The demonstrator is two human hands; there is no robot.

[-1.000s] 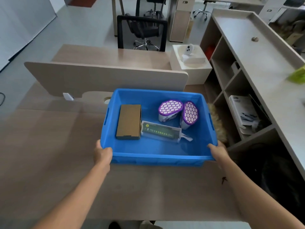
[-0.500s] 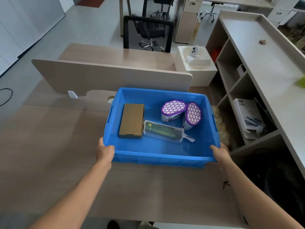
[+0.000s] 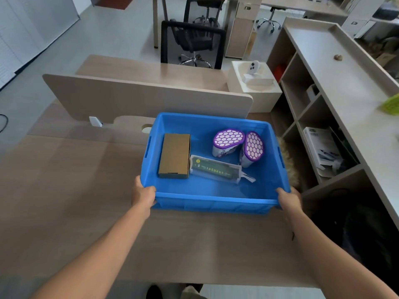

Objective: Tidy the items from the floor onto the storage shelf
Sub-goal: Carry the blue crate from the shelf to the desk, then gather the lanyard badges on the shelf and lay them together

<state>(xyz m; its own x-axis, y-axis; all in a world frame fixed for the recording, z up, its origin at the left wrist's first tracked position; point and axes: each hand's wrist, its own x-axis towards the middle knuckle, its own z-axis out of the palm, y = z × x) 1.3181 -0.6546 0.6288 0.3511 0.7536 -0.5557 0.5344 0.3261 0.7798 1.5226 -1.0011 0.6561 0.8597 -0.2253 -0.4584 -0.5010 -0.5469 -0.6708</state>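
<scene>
A blue plastic bin (image 3: 212, 201) is over the wooden desk, held by both hands at its near corners. My left hand (image 3: 143, 196) grips the near left corner and my right hand (image 3: 289, 198) grips the near right corner. Inside lie a brown cardboard box (image 3: 174, 156), a flat clear pack with a green label (image 3: 216, 168) and two white containers with purple honeycomb lids (image 3: 228, 139), tipped on their sides. The storage shelf (image 3: 319, 117) stands along the right.
A desk divider panel (image 3: 146, 96) rises just beyond the bin. A white box with a small white device (image 3: 254, 83) sits behind it, and a black office chair (image 3: 192, 43) farther back. The shelf holds papers (image 3: 322, 151). A green item (image 3: 391, 104) lies on the shelf top.
The bin and both hands have stayed in the same grip; the view has shifted slightly, with the bin a little nearer the divider.
</scene>
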